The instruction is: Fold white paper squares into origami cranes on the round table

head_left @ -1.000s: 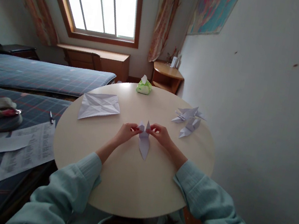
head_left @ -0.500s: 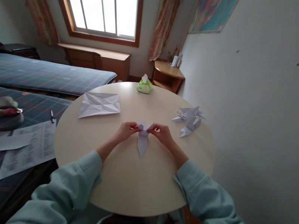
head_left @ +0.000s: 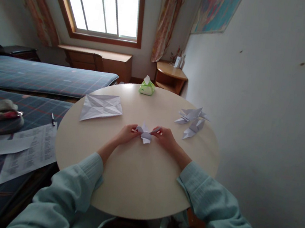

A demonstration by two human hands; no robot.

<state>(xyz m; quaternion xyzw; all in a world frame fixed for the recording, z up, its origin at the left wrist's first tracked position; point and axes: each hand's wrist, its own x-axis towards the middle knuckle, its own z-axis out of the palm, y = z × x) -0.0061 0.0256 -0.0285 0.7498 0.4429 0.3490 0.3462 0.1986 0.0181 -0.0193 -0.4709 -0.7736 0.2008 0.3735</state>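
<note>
A small folded white paper piece (head_left: pixel 145 133) lies at the middle of a round beige table (head_left: pixel 130 180). My left hand (head_left: pixel 127 133) pinches its left side and my right hand (head_left: pixel 166 137) pinches its right side, fingers closed on the paper. The piece looks short and spread sideways between the two hands. Both arms wear pale green sleeves.
A creased white sheet (head_left: pixel 100 107) lies at the table's left. Finished folded paper figures (head_left: pixel 192 121) rest at the right. A green tissue pack (head_left: pixel 147 87) sits at the far edge. Printed papers (head_left: pixel 29 150) and a pen (head_left: pixel 52 118) lie on the bed at left. A wall stands close on the right.
The long lower point of the paper piece, which hung toward me, is no longer showing; the piece now looks short. Both hands stayed near the table's middle, drawing the sides apart.
</note>
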